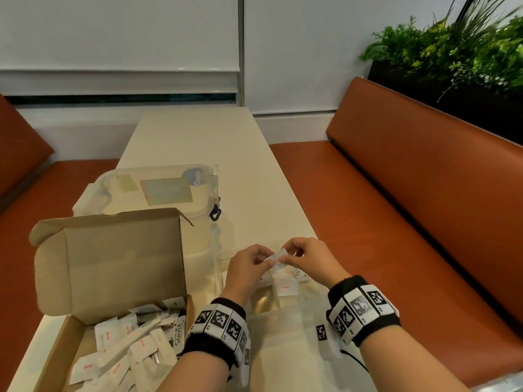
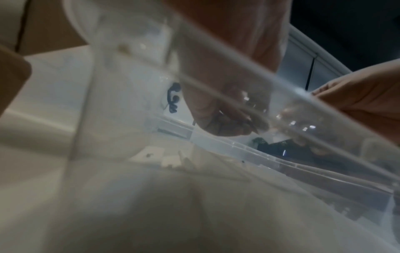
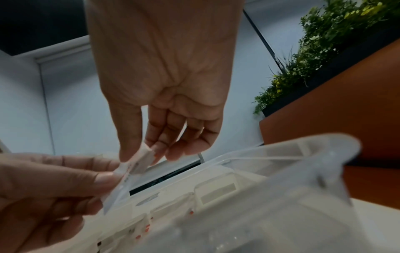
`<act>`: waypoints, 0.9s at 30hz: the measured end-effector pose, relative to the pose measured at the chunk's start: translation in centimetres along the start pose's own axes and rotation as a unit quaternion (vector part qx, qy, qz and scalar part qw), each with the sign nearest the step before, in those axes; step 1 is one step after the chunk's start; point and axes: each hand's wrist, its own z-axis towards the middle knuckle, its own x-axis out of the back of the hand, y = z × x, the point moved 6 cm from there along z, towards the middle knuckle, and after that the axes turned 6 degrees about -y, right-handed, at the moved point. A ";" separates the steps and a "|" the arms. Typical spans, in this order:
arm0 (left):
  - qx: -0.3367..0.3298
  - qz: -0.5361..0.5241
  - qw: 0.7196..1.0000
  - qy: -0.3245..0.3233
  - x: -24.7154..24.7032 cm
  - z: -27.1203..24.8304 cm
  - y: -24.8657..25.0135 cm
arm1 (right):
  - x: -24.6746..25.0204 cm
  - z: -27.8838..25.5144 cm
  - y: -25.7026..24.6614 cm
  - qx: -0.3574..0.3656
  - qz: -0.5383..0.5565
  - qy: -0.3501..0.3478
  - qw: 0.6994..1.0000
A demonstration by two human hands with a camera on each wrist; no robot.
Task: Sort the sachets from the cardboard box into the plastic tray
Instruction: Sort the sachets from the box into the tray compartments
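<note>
Both hands meet above the clear plastic tray point(image 1: 223, 281) and pinch one small white sachet point(image 1: 275, 255) between them. My left hand point(image 1: 261, 260) holds its left end and my right hand point(image 1: 285, 254) its right end. In the right wrist view the sachet point(image 3: 138, 162) sits between the right thumb and fingers, with the left hand point(image 3: 103, 179) gripping its lower part. Several sachets point(image 1: 284, 287) lie in the tray under the hands. The open cardboard box point(image 1: 110, 267) at the left holds a heap of white sachets point(image 1: 133, 343).
The tray's clear lid point(image 1: 158, 190) lies on the table behind the box. An orange bench point(image 1: 410, 210) runs along the right, with plants point(image 1: 458, 49) behind it. Bare cream table point(image 1: 203, 137) stretches to the far end.
</note>
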 end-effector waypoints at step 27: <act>0.034 0.386 0.922 -0.012 1.4 1.2 -1.2 | -3.8 0.1 1.5 -0.055 -0.293 -0.127 0.946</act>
